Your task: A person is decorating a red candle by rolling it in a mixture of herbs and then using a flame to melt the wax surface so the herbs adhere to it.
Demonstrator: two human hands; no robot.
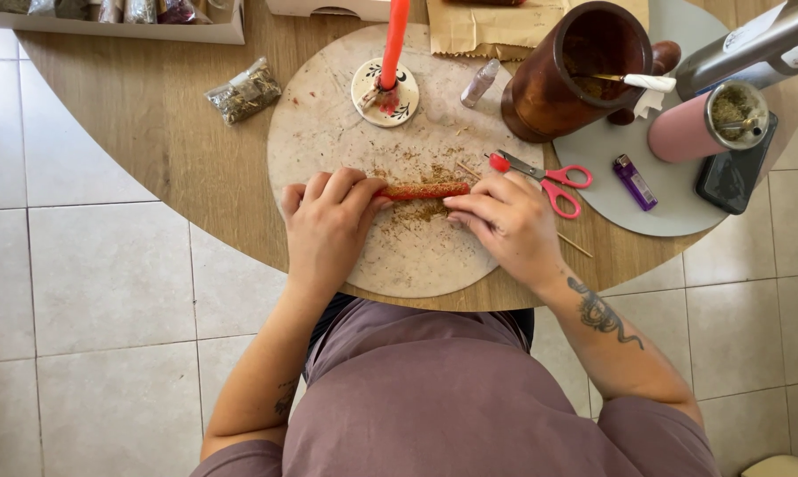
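A short red candle, coated with brown herb crumbs, lies flat on a round pale stone board. My left hand rests over its left end with fingers curled on it. My right hand presses its fingertips against the right end. Loose dried herbs are scattered under and around the candle.
On the round wooden table stand a tall red candle in a small painted holder, a wooden mortar, red scissors, a purple lighter, a pink cylinder, a dark phone and a herb bag.
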